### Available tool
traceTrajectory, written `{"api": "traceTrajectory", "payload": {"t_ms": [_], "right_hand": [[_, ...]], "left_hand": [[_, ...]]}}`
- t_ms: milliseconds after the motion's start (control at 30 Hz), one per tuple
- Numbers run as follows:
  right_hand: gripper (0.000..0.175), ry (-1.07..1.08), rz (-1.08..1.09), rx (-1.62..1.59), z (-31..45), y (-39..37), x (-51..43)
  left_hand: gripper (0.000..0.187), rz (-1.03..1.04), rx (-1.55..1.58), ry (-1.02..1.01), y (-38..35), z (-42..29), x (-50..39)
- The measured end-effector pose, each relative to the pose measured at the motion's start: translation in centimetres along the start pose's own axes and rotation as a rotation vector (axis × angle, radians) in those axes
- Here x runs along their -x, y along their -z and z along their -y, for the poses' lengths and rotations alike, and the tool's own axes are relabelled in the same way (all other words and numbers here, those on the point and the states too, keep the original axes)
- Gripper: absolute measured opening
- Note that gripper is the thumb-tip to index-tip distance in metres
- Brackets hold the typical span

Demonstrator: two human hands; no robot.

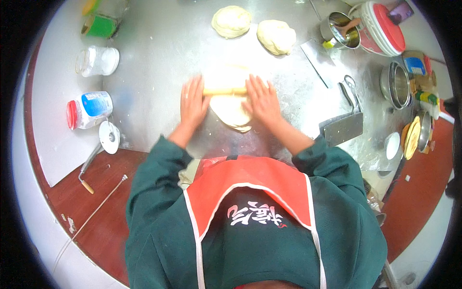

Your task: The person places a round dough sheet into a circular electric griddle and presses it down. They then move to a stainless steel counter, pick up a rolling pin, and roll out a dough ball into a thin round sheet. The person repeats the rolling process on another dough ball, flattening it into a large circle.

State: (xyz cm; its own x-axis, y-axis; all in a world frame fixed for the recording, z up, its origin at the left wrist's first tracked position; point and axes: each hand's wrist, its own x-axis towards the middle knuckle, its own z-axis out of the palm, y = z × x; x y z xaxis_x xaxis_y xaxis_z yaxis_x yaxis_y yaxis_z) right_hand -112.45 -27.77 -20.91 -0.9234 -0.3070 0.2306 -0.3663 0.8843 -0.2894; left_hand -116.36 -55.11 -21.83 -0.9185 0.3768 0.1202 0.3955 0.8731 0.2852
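Note:
A wooden rolling pin lies crosswise on a flattened piece of pale dough. My left hand is laid over the pin's left end with the fingers stretched forward. Over its right end rests my right hand, the thumb close to the dough. The near part of the dough shows on my side of the pin; glare washes out whatever lies beyond it. Farther back are two rounded lumps of dough, one on the left and one on the right.
The metal worktop carries a dough scraper, a flat metal blade, a metal pot and a red-lidded bucket on the right. Plastic jars line the left. Flatbreads sit at far right.

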Motion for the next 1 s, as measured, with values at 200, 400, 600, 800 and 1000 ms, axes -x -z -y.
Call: {"api": "traceTrajectory", "payload": {"t_ms": [200,400,600,800,1000], "right_hand": [[0.037,-0.009,-0.139,-0.162,1.1,1.3,1.3],[0.019,-0.149,-0.141,-0.206,2.1,3.5,1.9],[0.023,-0.400,-0.327,-0.149,8.0,4.9,4.1],[0.049,-0.680,-0.232,0.091,11.2,1.1,5.2],[0.068,-0.834,-0.238,0.245,5.1,-2.3,1.8]], "left_hand": [[0.049,-0.060,0.079,-0.113,2.8,-1.0,2.7],[0.040,0.026,0.191,-0.371,5.9,0.8,-1.6],[0.038,-0.082,0.207,-0.574,7.5,0.8,-4.4],[0.056,0.086,0.138,-0.554,2.1,2.9,-3.5],[0.067,0.020,0.038,-0.547,-1.4,0.8,-10.6]]}}
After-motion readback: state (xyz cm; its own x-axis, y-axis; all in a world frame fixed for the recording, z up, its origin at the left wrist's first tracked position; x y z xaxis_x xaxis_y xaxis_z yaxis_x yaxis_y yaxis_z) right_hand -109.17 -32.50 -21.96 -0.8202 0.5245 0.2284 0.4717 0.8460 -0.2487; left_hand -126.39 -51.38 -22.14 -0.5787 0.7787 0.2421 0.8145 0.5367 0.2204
